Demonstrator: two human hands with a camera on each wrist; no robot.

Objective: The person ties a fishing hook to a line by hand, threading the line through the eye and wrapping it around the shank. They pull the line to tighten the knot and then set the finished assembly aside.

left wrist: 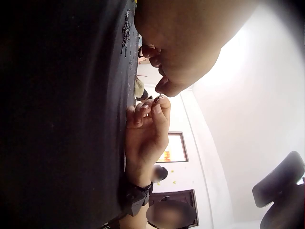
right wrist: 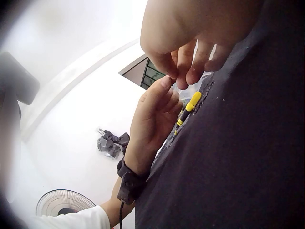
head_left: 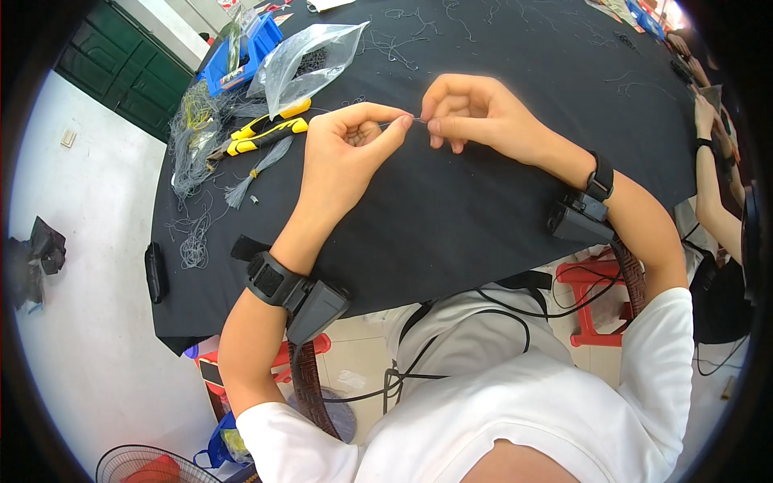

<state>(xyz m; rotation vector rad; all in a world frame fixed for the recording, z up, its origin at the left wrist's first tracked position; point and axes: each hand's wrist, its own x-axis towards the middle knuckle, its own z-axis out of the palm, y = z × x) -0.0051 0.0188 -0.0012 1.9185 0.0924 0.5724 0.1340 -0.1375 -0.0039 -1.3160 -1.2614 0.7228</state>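
Over the black tablecloth, my left hand (head_left: 338, 157) and right hand (head_left: 495, 121) meet almost fingertip to fingertip. Each pinches a thin grey strand (head_left: 419, 121) between thumb and forefinger, and only a short bit of it shows between them. In the left wrist view, a tiny dark, shiny piece (left wrist: 159, 98) sits at the pinching fingertips; its kind is too small to make out. The right hand's other fingers curve loosely below. To the left of the left hand lie pliers (head_left: 266, 138) with yellow and black handles.
Beside the pliers lie a tied bundle of grey strands (head_left: 256, 173) and a tangled heap of strands (head_left: 192, 149). Behind them are a clear plastic bag (head_left: 342, 52) with dark pieces and a blue bin (head_left: 262, 44). Loose threads lie at the far side. Another person's arm (head_left: 705, 121) is at right.
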